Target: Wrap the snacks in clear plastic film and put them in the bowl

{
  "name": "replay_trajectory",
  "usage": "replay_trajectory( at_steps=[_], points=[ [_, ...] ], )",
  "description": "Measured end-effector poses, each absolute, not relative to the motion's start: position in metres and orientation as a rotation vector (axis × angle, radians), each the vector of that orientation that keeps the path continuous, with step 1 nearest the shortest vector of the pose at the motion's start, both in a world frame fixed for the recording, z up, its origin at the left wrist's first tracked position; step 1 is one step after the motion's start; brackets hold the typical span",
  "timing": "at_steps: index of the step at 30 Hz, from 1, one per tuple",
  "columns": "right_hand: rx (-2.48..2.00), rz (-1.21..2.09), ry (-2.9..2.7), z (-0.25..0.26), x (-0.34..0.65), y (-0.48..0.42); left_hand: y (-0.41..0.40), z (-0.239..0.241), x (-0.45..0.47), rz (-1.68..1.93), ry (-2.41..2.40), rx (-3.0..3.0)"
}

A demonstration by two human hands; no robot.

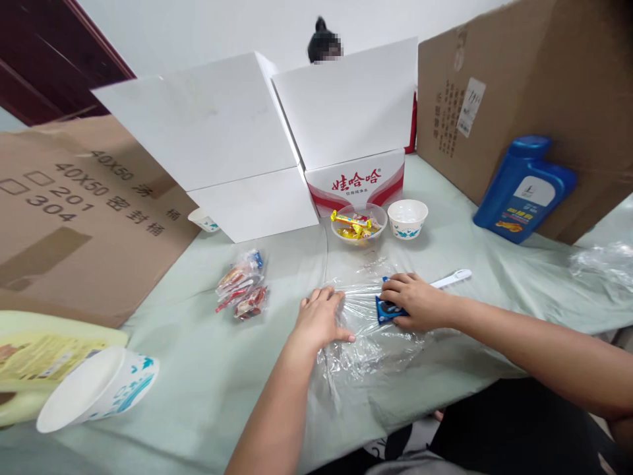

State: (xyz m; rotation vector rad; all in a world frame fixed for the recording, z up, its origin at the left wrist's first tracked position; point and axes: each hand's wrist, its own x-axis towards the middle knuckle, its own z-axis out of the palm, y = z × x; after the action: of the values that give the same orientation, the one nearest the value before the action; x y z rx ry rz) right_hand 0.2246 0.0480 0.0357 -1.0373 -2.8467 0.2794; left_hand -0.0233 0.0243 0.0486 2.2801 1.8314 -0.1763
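A thin sheet or bag of clear plastic [366, 353] lies crumpled on the table in front of me. My left hand [320, 318] rests on its left edge, fingers and thumb spread apart. On the right part of the plastic, my right hand [419, 302] is closed over a small blue snack packet [386, 310], partly hidden by the fingers. Behind that hand a white plastic handle [453, 279] sticks out to the right; its other end is hidden. Just beyond the plastic stands a clear bowl [359, 241] holding yellow-wrapped sweets [355, 227]. Left of my left hand lies a bundle of clear-wrapped snacks [242, 284].
A paper cup [407, 227] stands beside the bowl. White boxes [349, 112] form a wall behind, with a person's head [324, 45] above. Cardboard cartons [84, 264] flank both sides. A blue bottle [524, 191] stands right; a large paper cup [99, 389] lies tilted at front left.
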Motion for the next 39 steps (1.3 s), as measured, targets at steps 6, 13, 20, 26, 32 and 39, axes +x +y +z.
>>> replay_trajectory(
  at_steps=[6,13,20,26,32,39],
  points=[
    [-1.219,0.315,-2.550,0.057,0.259,0.066,0.027,0.048,-0.019,-0.132,1.800,2.286],
    [-1.340,0.079,-1.892,0.100,0.227,0.168,0.029,0.044,-0.019,-0.103,1.767,2.288],
    [-1.616,0.388,-1.900,0.087,0.188,0.220,0.032,0.040,-0.022,-0.132,1.767,2.286],
    [-1.240,0.307,-2.152,0.090,0.187,0.170,0.022,0.050,-0.010,-0.111,1.786,2.399],
    [-0.874,0.686,-2.801,0.083,0.193,0.091,0.012,0.051,-0.004,-0.096,1.752,2.437],
    [-1.133,0.296,-3.050,0.049,0.236,0.082,0.011,0.054,-0.023,-0.143,1.694,2.461]
  ],
)
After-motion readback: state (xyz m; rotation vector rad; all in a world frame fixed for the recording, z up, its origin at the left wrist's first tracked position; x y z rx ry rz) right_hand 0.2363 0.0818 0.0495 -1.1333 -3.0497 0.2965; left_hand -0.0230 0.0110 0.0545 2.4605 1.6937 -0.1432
